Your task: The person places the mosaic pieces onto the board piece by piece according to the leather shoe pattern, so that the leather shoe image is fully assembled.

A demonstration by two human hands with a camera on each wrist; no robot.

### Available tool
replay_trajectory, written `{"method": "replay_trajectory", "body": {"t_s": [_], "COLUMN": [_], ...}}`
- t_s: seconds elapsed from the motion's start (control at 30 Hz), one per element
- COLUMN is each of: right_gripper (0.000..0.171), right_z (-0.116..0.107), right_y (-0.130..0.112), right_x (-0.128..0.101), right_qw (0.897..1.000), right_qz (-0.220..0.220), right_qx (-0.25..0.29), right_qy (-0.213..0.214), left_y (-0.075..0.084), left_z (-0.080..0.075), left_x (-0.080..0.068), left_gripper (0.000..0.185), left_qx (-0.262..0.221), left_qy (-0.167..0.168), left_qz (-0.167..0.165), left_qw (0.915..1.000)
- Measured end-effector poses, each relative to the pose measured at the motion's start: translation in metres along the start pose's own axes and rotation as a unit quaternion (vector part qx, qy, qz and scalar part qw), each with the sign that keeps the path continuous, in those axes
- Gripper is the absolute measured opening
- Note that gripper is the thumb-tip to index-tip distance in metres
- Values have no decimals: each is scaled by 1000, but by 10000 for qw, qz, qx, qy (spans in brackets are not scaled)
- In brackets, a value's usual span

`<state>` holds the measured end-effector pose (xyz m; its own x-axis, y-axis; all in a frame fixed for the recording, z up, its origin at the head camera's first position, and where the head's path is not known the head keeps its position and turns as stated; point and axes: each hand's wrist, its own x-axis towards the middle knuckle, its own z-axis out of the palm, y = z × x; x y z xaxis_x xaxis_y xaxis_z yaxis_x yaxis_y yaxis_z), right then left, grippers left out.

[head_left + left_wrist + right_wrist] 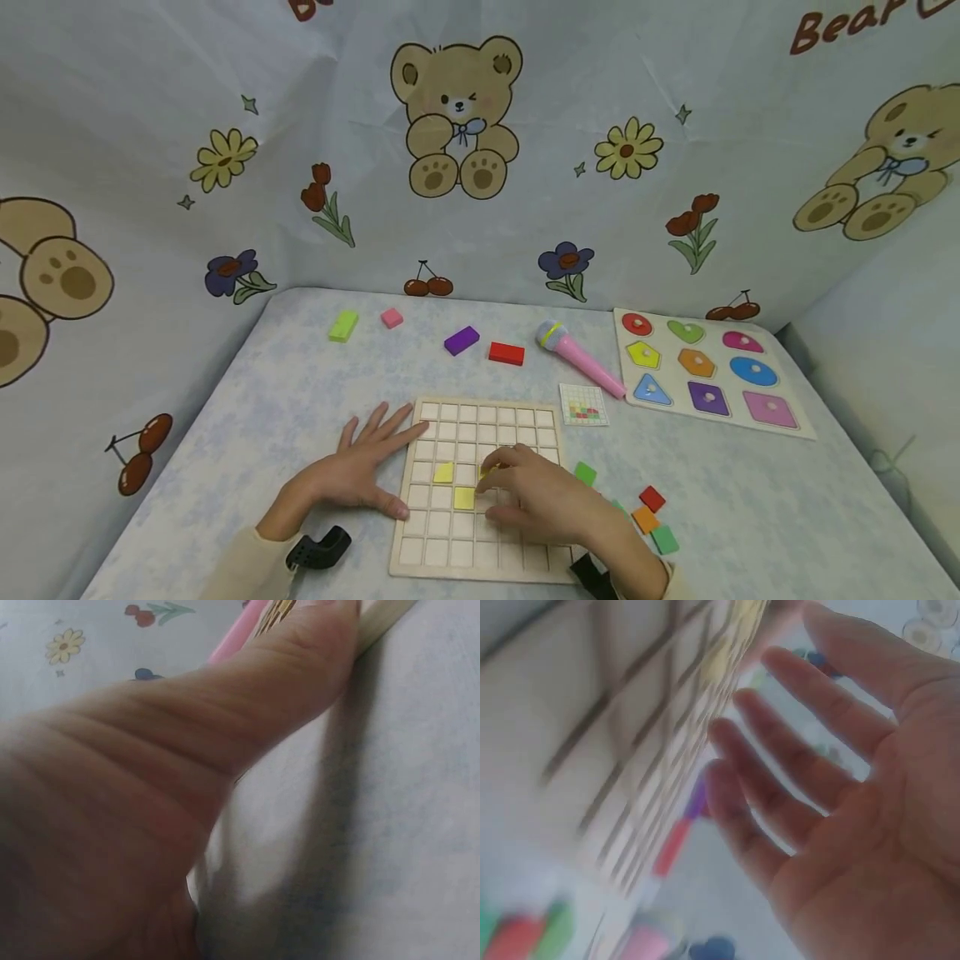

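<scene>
A wooden grid board (456, 552) with square cells lies on the table. Yellow square tiles sit in some of its cells: one yellow tile (443, 472), another yellow tile (464, 498) diagonally below it, and a third partly hidden behind the right fingers. My left hand (360, 471) is spread at the board's left side, with fingertips on the upper left frame and the thumb at the lower left edge. Over the middle of the board is my right hand (543, 496), its fingers loosely bent. In the right wrist view, the right fingers (772, 750) are apart and hold nothing.
Right of the board lie red (652, 498), orange (645, 520) and green tiles (664, 539). A small pattern card (583, 405) is by the top right corner. Farther back are several coloured blocks (507, 354), a pink toy microphone (585, 362) and a shape puzzle board (720, 417).
</scene>
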<state>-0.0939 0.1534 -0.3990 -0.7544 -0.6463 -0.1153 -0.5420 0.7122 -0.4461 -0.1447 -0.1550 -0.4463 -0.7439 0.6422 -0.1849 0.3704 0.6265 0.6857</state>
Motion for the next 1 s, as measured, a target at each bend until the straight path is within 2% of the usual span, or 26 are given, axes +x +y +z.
{"method": "replay_trajectory", "body": {"t_s": [0.2, 0.47, 0.7, 0.87, 1.0], "right_gripper": [26, 30, 30, 31, 26], "right_z": [-12, -22, -27, -27, -26], "right_y": [29, 71, 92, 101, 107], "right_x": [-30, -80, -113, -123, -128], "right_qw": [9985, 9906, 9818, 9768, 9779], "right_qz": [226, 754, 1525, 1783, 1785], "right_qx": [476, 1093, 1073, 1160, 1052], "right_qy": [131, 314, 351, 263, 269], "left_y": [2, 4, 1, -1, -2], "left_z": [-1, -1, 0, 1, 2], "left_x": [-2, -1, 0, 1, 1], "left_gripper": [114, 115, 114, 114, 114], "left_qx": [-28, -58, -10, -16, 6], "left_qy": [-2, -10, -3, 22, 28], "left_qz": [32, 30, -25, 3, 51], "left_qw": [10000, 10000, 10000, 10000, 10000]}}
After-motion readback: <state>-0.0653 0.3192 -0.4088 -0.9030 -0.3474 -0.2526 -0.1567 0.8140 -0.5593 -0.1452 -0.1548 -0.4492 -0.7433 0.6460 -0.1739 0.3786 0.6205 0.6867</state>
